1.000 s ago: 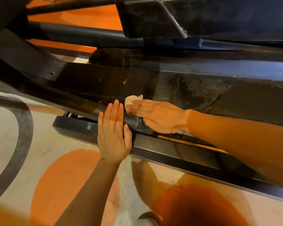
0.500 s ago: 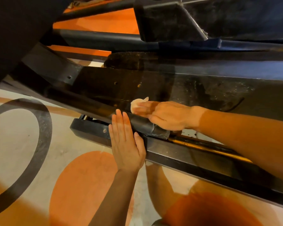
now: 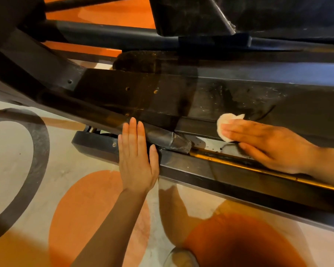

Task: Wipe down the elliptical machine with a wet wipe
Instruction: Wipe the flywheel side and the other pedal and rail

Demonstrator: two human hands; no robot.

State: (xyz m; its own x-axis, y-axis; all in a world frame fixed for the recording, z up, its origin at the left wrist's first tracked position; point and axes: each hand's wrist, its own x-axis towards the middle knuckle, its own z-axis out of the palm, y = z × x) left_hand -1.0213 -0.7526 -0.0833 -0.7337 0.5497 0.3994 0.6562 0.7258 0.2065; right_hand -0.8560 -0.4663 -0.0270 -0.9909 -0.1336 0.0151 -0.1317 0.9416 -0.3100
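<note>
The black elliptical machine (image 3: pixel 181 97) fills the upper half of the view, its low frame rail running from left down to the right. My right hand (image 3: pixel 268 145) lies flat with straight fingers, pressing a small white wet wipe (image 3: pixel 225 122) against the dusty side panel above the rail. Most of the wipe is hidden under my fingers. My left hand (image 3: pixel 137 157) rests flat, fingers straight, on the rail end and the round bar (image 3: pixel 162 137) beside it.
Cream floor (image 3: pixel 69 166) with orange circles and a dark grey ring lies below the machine. The toe of a shoe (image 3: pixel 181 257) shows at the bottom edge. Black tubes and a pedal housing (image 3: pixel 191 16) cross above the panel.
My right hand has slid the wipe to the right along the side panel, away from my left hand. My left hand stays flat on the rail end.
</note>
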